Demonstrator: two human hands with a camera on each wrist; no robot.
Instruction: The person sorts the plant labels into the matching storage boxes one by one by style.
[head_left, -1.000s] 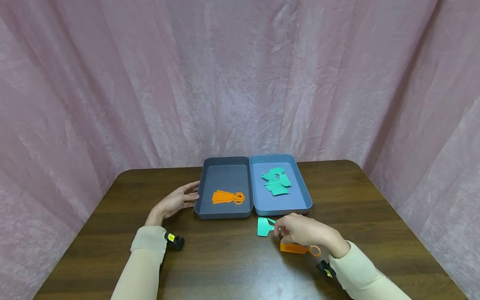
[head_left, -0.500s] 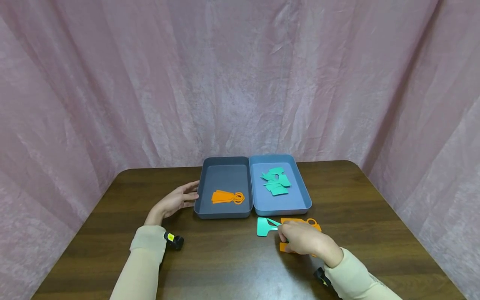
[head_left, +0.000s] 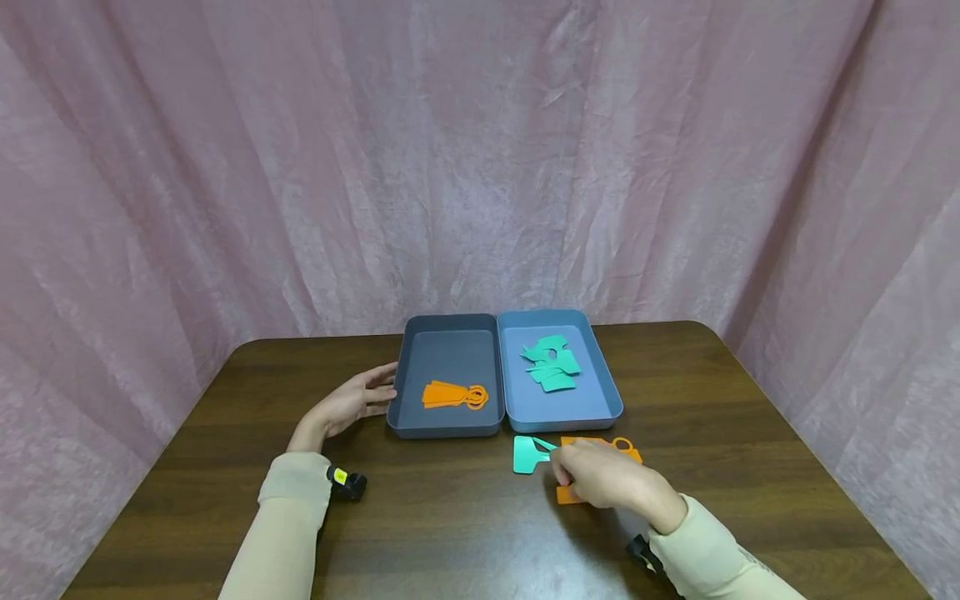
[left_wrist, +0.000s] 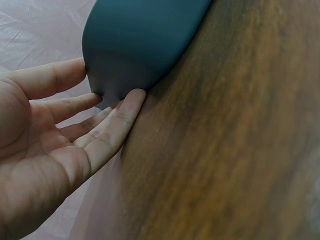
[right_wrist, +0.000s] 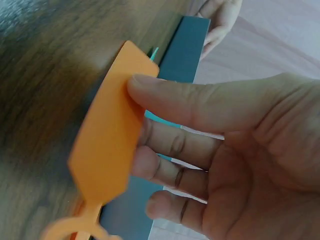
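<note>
My right hand (head_left: 609, 477) pinches an orange ring tag (right_wrist: 107, 125) between thumb and fingers, its ring end pointing down in the right wrist view. Beyond that hand, another orange ring tag (head_left: 581, 440) lies on the table, partly covered. A green T-shaped plant label (head_left: 527, 457) lies just left of the fingers. My left hand (head_left: 348, 404) touches the left wall of a dark grey tray (left_wrist: 140, 40) with extended fingers. Several orange ring tags (head_left: 446, 394) lie overlapped in that tray. The blue tray (head_left: 551, 413) beside it holds a pile of green plant labels (head_left: 558, 380).
Both trays stand side by side toward the back of the brown wooden table (head_left: 420, 517). A pink curtain (head_left: 480, 167) hangs behind the table's far edge. Black wrist cameras (head_left: 348, 483) are strapped at the sleeves.
My right hand has drawn nearer and taken hold of the near orange ring tag, uncovering the orange ring tag behind it. The left hand stays at the grey tray.
</note>
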